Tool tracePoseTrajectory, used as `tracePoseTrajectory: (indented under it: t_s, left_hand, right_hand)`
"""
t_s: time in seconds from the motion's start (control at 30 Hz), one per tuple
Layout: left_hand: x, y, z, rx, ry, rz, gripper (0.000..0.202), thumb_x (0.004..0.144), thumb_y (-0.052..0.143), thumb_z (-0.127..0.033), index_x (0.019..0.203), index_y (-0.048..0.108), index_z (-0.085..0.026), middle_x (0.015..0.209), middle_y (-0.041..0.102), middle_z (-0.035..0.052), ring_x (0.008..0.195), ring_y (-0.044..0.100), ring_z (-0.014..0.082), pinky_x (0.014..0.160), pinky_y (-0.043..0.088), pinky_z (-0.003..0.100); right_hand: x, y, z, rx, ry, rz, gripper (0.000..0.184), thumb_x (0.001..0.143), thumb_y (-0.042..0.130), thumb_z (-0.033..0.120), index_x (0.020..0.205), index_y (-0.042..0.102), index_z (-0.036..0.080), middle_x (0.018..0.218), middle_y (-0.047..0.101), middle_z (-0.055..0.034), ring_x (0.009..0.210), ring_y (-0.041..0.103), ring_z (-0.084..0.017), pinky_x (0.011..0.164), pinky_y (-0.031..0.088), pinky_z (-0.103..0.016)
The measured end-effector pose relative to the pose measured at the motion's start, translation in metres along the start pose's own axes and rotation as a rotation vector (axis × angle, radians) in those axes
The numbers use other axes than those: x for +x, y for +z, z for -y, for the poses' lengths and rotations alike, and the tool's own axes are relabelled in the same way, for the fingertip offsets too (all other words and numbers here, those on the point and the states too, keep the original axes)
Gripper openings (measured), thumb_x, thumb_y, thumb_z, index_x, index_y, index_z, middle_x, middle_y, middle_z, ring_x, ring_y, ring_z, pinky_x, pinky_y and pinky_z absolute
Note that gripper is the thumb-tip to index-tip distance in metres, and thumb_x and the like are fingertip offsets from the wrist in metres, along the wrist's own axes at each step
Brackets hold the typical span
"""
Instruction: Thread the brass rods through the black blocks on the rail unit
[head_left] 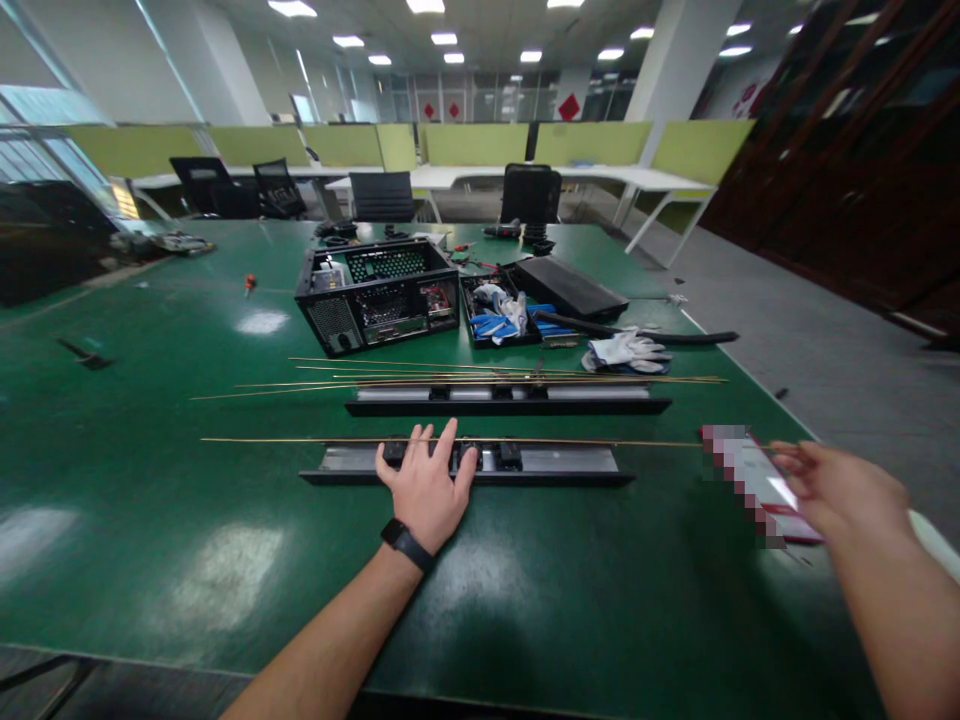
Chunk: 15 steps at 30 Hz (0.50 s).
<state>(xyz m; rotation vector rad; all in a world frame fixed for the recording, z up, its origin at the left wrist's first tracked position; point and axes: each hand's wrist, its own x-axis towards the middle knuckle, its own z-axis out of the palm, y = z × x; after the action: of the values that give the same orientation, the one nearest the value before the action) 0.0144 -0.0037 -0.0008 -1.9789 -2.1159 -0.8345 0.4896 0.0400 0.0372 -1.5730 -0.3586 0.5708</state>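
With your left hand (427, 487), you are reaching over the nearer rail (570, 460), and its fingers are spreading wide across the black blocks (510, 457); how firmly they are pressing, I cannot tell. A dark wristband (407, 543) is sitting on this wrist. With your right hand (836, 490), you are pinching the right end of a thin brass-coloured rod (660, 444) between narrow, closed fingers. This rod is running along the far side of the nearer rail, passing by your left fingers and extending beyond both rail ends. Below the right hand, a flat white item with a pink edge (787, 490) is lying, partly blurred, on the green table (225, 650). Farther from you, a second rail (600, 394) is lying almost parallel, and several other thin rods (322, 383) are resting along it. Behind them, an open black case (345, 318) is standing, and a white glove (626, 350) is lying to the right.
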Motion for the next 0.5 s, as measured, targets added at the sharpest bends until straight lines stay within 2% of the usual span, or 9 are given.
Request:
tracePoseTrajectory:
  t_s: [0.13, 0.23, 0.3, 0.4, 0.5]
  left_hand:
    - [0.0, -0.001, 0.0, 0.001, 0.001, 0.006, 0.046, 0.104, 0.05, -0.052, 0.144, 0.061, -0.032, 0.143, 0.067, 0.0159, 0.142, 0.054, 0.0327, 0.122, 0.008, 0.068]
    - [0.0, -0.001, 0.0, -0.001, 0.002, 0.009, 0.046, 0.104, 0.05, -0.051, 0.144, 0.061, -0.032, 0.143, 0.066, 0.0157, 0.143, 0.053, 0.0326, 0.122, 0.009, 0.068]
    - [0.0, -0.001, 0.0, -0.003, -0.001, 0.005, 0.046, 0.103, 0.05, -0.052, 0.143, 0.062, -0.032, 0.143, 0.067, 0.0154, 0.142, 0.054, 0.0335, 0.122, 0.009, 0.069]
    - [0.0, -0.001, 0.0, -0.011, -0.001, -0.005, 0.046, 0.103, 0.051, -0.052, 0.143, 0.063, -0.032, 0.143, 0.067, 0.0151, 0.141, 0.054, 0.0341, 0.121, 0.01, 0.069]
    - [0.0, -0.002, 0.0, -0.019, 0.005, -0.008, 0.045, 0.104, 0.05, -0.052, 0.142, 0.063, -0.032, 0.143, 0.067, 0.0155, 0.142, 0.054, 0.033, 0.121, 0.01, 0.07]
  right_hand:
    - [-0.049, 0.023, -0.012, 0.047, 0.03, 0.102, 0.017, 0.081, 0.063, -0.001, 0.074, 0.063, 0.014, 0.072, 0.065, -0.0084, 0.048, 0.055, -0.011, 0.03, 0.025, -0.015]
    - [-0.091, 0.044, -0.021, 0.08, 0.016, 0.272, 0.007, 0.08, 0.067, 0.007, 0.081, 0.065, 0.013, 0.083, 0.072, -0.0105, 0.05, 0.058, -0.01, 0.03, 0.027, -0.016]
    - [-0.118, 0.058, -0.027, 0.079, 0.041, 0.341, 0.009, 0.08, 0.071, 0.014, 0.078, 0.062, 0.014, 0.089, 0.074, -0.0124, 0.049, 0.057, -0.009, 0.029, 0.027, -0.016]
    - [-0.151, 0.077, -0.034, 0.108, 0.059, 0.435, 0.021, 0.079, 0.079, 0.025, 0.085, 0.062, 0.015, 0.098, 0.076, -0.0145, 0.051, 0.06, -0.011, 0.029, 0.03, -0.015]
    - [-0.177, 0.092, -0.036, 0.13, 0.072, 0.468, 0.03, 0.078, 0.083, 0.032, 0.089, 0.06, 0.017, 0.1, 0.076, -0.0143, 0.052, 0.062, -0.012, 0.029, 0.031, -0.015]
